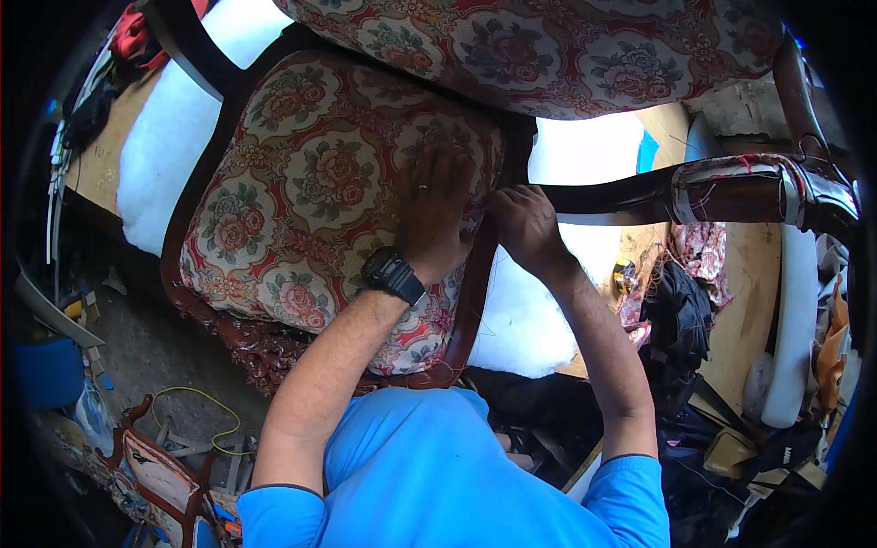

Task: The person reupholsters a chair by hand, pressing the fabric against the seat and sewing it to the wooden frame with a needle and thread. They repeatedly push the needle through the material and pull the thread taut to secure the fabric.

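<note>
Upholstering, edge-fixing step. Your left hand [437, 208] lies open and flat on the floral seat cushion [320, 201] at frame centre, pressing the fabric taut. Your right hand [523, 224] is closed, pinching the fabric edge at the dark wooden chair frame [475, 301]. The next move likely calls for steady tension while tucking.
</note>
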### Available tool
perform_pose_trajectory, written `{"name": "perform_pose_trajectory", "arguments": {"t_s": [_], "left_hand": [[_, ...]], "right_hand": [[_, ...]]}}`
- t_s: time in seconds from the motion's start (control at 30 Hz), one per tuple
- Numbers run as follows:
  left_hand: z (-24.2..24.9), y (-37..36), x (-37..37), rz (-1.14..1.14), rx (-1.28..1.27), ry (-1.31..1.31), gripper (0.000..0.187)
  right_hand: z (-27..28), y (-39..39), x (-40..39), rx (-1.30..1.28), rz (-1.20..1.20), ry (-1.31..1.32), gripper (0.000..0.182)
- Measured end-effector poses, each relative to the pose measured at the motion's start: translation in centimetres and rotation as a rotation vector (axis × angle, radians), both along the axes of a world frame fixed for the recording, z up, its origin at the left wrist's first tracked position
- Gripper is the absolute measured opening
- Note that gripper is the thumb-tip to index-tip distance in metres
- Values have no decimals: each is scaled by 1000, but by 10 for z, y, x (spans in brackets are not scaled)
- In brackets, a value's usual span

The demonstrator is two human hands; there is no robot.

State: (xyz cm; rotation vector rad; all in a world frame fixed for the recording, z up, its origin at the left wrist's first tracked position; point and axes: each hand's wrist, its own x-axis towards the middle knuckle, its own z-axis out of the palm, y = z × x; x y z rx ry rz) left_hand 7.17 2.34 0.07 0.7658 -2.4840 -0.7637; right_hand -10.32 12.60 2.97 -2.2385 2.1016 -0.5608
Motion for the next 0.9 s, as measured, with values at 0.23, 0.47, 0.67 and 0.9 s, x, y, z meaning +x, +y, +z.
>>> {"name": "perform_pose_trajectory", "arguments": {"t_s": [0.23,0.47,0.67,0.9], "left_hand": [[-2,0,1,-25,-8,4,100],[-3,3,3,-17,-47,39,81],[-3,3,0,-7,-73,22,78],[-4,3,-1,11,-55,7,77]], "right_hand": [[6,-4,5,-7,-119,-17,13],[1,-1,4,-47,-66,53,29],[-2,0,12,-207,-43,86,29],[-4,4,13,-201,-34,114,27]]}}
